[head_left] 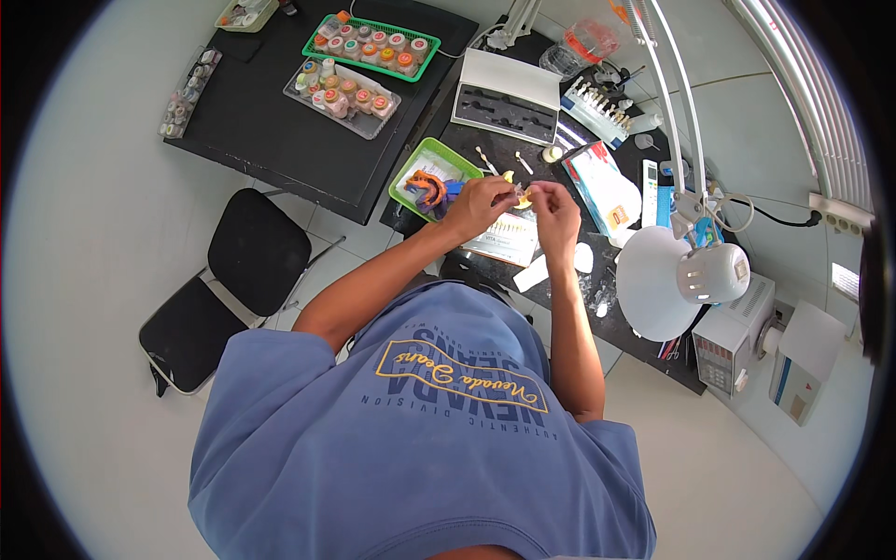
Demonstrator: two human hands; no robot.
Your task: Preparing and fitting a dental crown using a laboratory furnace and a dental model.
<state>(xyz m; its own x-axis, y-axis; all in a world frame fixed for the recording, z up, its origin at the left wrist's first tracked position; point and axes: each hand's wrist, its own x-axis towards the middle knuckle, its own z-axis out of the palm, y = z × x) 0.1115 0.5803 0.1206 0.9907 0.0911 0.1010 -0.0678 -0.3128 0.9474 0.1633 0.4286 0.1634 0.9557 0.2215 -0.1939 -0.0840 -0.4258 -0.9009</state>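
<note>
Both my hands meet over the near part of the black worktop, fingertips close together. My left hand [482, 207] is closed in a pinch, and my right hand [557, 215] pinches from the other side. Between them is a small yellow piece [525, 199], partly hidden by the fingers; its kind is too small to tell. Just below the hands lies a white card with a row of tooth-coloured samples [509, 241]. Left of my left hand stands a light green basket [401, 187] with orange and blue pieces in it. Two small pale-tipped sticks [525, 162] lie beyond the hands.
An opened white case [509, 75] stands at the back, beside a rack of tooth shade tabs [597, 112]. A white desk lamp [658, 285] overhangs the right side. Trays of small jars [345, 98] occupy the left black table [280, 121]. A black chair [257, 241] stands left.
</note>
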